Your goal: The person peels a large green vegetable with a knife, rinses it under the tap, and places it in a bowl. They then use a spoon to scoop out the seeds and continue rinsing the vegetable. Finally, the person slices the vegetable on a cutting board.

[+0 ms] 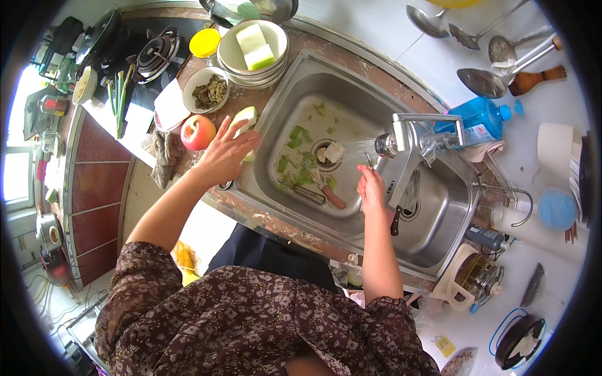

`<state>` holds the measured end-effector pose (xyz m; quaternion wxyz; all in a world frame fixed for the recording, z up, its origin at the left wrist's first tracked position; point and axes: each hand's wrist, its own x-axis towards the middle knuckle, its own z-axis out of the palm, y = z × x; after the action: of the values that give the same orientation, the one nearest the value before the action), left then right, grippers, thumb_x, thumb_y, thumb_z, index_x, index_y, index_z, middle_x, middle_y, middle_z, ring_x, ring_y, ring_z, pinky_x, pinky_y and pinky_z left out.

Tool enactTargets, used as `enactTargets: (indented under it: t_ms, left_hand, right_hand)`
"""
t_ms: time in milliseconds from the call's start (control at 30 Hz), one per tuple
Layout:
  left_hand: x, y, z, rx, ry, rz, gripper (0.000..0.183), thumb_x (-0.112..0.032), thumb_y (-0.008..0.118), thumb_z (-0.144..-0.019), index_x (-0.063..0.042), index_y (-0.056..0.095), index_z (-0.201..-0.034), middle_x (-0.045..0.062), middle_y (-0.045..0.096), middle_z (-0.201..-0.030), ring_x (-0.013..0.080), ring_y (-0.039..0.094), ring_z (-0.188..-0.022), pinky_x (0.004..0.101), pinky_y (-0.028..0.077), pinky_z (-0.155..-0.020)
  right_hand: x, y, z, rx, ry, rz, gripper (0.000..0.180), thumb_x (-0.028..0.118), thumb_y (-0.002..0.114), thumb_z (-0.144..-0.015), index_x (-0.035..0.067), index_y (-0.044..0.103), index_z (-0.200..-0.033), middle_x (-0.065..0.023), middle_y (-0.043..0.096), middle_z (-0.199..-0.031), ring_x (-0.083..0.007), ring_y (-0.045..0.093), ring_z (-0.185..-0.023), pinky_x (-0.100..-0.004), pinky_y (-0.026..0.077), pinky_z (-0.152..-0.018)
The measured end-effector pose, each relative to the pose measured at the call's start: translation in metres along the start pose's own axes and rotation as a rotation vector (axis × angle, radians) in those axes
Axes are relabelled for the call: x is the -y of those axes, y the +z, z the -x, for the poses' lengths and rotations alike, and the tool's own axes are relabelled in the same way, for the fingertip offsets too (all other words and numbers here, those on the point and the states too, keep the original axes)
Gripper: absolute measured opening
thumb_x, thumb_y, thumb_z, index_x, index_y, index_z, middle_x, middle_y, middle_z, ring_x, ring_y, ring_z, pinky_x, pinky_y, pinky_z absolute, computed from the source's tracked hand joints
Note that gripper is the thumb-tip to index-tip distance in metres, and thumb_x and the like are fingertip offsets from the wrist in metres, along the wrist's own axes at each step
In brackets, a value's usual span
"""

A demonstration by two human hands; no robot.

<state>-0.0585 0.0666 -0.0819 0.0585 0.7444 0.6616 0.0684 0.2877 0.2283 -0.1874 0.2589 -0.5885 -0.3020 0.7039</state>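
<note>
My left hand (224,155) reaches over the counter at the sink's left edge, fingers apart. Beneath its fingertips lies a pale green piece of peeled gourd (246,117); I cannot tell if they touch it. A red apple (196,133) sits just beside that hand. Above the sink, my right hand (371,188) is closed around a thin metal tool (369,160), mostly hidden by the fingers. Water sprays from the faucet head (385,144) into the left basin (348,89). Green peelings (301,136), a white chunk (334,152), a peeler (301,190) and a pink-handled knife (333,196) lie there.
Stacked bowls (277,66) with cut gourd, a bowl of dark food (209,93) and a yellow-lidded jar (205,43) stand left of the sink. A dark-handled knife (395,222) rests by the right basin. A blue bottle (470,117) stands behind the faucet.
</note>
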Motion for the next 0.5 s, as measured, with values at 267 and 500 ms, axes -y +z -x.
enactTargets:
  t_ms: [267, 500]
  left_hand:
    - [0.023, -0.018, -0.028, 0.192, 0.174, -0.088, 0.03, -0.021, 0.077, -0.07, -0.008, 0.066, -0.094, 0.003, 0.063, -0.1, 0.0257, 0.044, -0.128, 0.0558, 0.014, -0.12]
    - [-0.034, -0.02, -0.073, 0.107, -0.278, 0.77, 0.05, -0.037, 0.075, -0.081, -0.001, 0.062, -0.112, 0.011, 0.067, -0.105, 0.029, 0.063, -0.102, 0.0417, 0.045, -0.099]
  right_hand:
    - [-0.001, 0.002, 0.009, -0.014, 0.008, -0.05, 0.015, 0.023, 0.064, -0.093, 0.008, 0.064, -0.094, 0.0068, 0.039, -0.057, -0.004, 0.031, -0.045, -0.0225, 0.022, -0.043]
    - [0.001, 0.011, 0.012, 0.033, 0.003, -0.157, 0.014, 0.022, 0.067, -0.09, 0.009, 0.063, -0.091, 0.0093, 0.037, -0.059, -0.0021, 0.029, -0.045, -0.0218, 0.019, -0.042]
